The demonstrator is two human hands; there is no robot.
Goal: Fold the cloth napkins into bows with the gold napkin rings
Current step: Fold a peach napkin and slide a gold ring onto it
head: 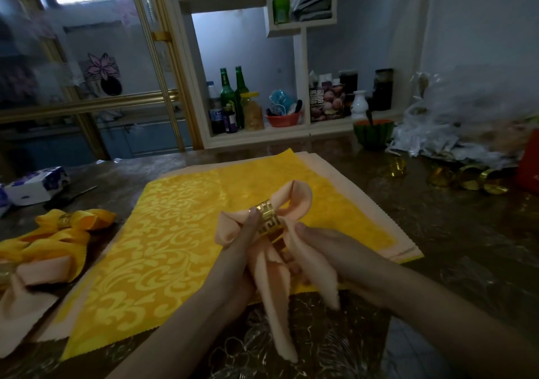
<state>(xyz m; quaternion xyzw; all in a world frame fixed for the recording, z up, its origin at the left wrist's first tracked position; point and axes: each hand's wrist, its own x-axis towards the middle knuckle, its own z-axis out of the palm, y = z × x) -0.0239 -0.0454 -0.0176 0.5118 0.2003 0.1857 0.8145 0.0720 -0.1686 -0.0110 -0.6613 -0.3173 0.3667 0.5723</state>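
Napkin (294, 200): peach, plain cloth, held up over the front-centre of the table (466, 247), above the near edge of the stack (175, 232).
Ring (268, 221): gold, cut-out key pattern, sits round the napkin's gathered middle, tilted.
Shape: one rounded loop stands up-right of ring; smaller fold bulges out on the left; two long tails hang down twd the camera, the longest ending in a point. Edges look pinked. Loops uneven, left vs right.

L hand (242, 238): clenched round napkin just below ring, thumb tip touching ring's left rim.
R hand (320, 244): grasps the right tail beside ring, thumb on top, fingers under the cloth, mostly hidden.

Stack: flat napkins, top one yellow w/ paler scroll pattern; peach ones show at the far and right edges.
Left of stack: yellow bow (73, 224) and, nearer, peach bow (17, 285), each w/ a gold ring.
Spare rings (466, 178): loose on table, far right.
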